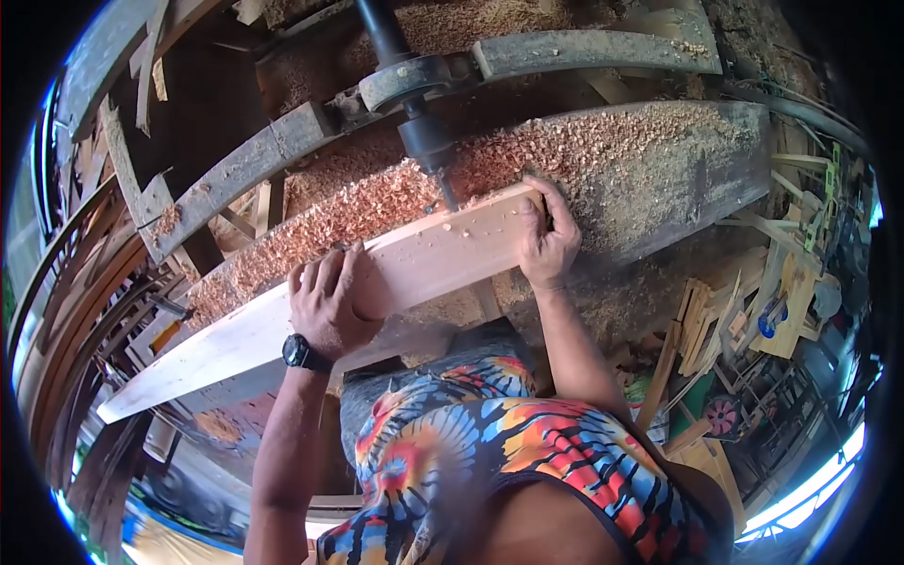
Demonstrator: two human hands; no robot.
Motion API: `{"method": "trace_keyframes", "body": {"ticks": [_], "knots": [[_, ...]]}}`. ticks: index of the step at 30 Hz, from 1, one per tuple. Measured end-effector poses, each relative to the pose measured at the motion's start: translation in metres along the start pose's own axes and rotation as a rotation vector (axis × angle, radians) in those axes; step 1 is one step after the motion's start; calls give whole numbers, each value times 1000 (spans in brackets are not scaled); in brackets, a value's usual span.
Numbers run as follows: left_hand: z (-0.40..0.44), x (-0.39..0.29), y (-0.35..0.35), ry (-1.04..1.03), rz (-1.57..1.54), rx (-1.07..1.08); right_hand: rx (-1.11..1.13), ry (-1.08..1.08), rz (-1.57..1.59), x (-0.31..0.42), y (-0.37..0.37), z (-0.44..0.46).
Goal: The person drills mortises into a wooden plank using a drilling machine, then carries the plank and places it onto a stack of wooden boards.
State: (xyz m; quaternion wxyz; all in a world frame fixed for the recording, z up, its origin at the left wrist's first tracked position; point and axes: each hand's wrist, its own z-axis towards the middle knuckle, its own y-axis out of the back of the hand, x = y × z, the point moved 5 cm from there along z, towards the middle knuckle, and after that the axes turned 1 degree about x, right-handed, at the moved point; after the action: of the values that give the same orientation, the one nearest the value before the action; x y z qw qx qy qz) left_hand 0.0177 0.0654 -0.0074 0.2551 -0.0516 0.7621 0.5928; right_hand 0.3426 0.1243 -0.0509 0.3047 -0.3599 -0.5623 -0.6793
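Along the near side of a dark, chip-strewn wooden bench point(702, 174), a long, pale wooden board point(419, 271) slants from near left to the centre, its far edge just beside a grey metal bit point(447, 193) under a black cylindrical spindle point(426, 139). The left hand point(330, 297) clamps the board mid-length, fingers close together over the far edge; the right hand point(549, 235) pinches its right end between thumb and fingers. Drilling into that edge seems in hand; whether the bit touches wood, I cannot tell. The next move likely calls for steady, even pressure from both hands, fingers clear of the bit.
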Motion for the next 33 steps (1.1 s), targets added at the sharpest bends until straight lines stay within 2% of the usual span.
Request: {"method": "trace_keyframes", "body": {"ticks": [6, 15, 26, 30, 33], "knots": [[7, 1, 3, 23, -26, -69, 39, -35, 33, 1, -5, 12], [-35, -19, -16, 12, -35, 8, 12, -94, 57, -12, 26, -60], [-30, -10, -12, 18, -12, 5, 24, -74, 61, -3, 17, -43], [-14, 1, -4, 38, -12, -10, 8, 2, 10, 1, 4, -15], [1, 9, 3, 44, -5, -22, 18, -19, 29, 1, -10, 12]]}}
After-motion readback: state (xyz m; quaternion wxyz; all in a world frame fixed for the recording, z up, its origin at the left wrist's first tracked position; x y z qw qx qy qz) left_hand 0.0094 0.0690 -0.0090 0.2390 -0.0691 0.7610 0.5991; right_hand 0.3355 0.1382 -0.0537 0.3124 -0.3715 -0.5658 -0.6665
